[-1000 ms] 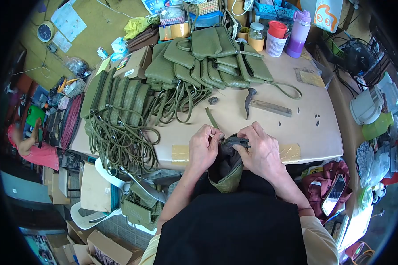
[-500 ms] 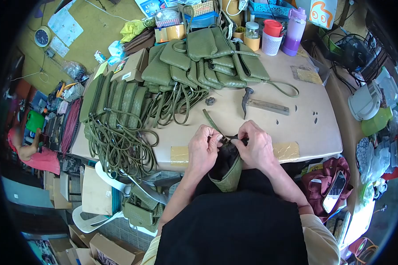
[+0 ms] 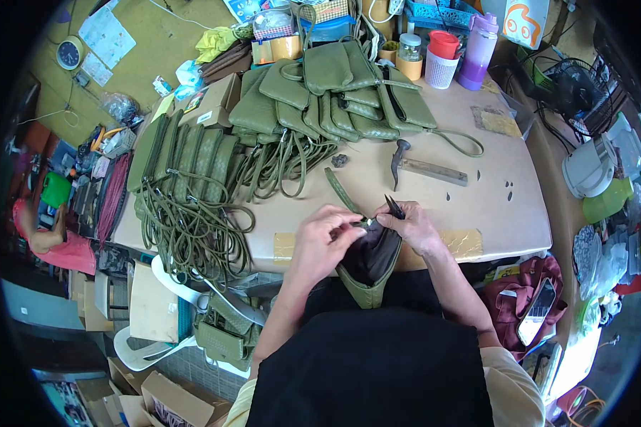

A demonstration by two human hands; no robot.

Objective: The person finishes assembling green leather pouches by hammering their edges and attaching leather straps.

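Note:
An open green pouch (image 3: 368,288) with a dark lining hangs at the table's front edge, its mouth facing up. My left hand (image 3: 320,242) is closed at the pouch's upper left rim, beside a green strap (image 3: 340,189) that lies away over the table. With my right hand (image 3: 410,226) I pinch the right side of the rim, and a dark pointed tool (image 3: 394,208) sticks up from those fingers. Something small and shiny shows between the hands. Beyond them a hammer (image 3: 427,171) lies on the table.
Green pouches (image 3: 335,99) are piled at the table's back, with more pouches and tangled straps (image 3: 199,228) at the left. A purple bottle (image 3: 478,53) and red cup (image 3: 443,46) stand at the back right. A person (image 3: 50,238) is at far left.
The dark pointed tool now rises from my right hand. The pouch mouth has opened wider, my left hand has turned and shifted slightly, and the strap has moved a little.

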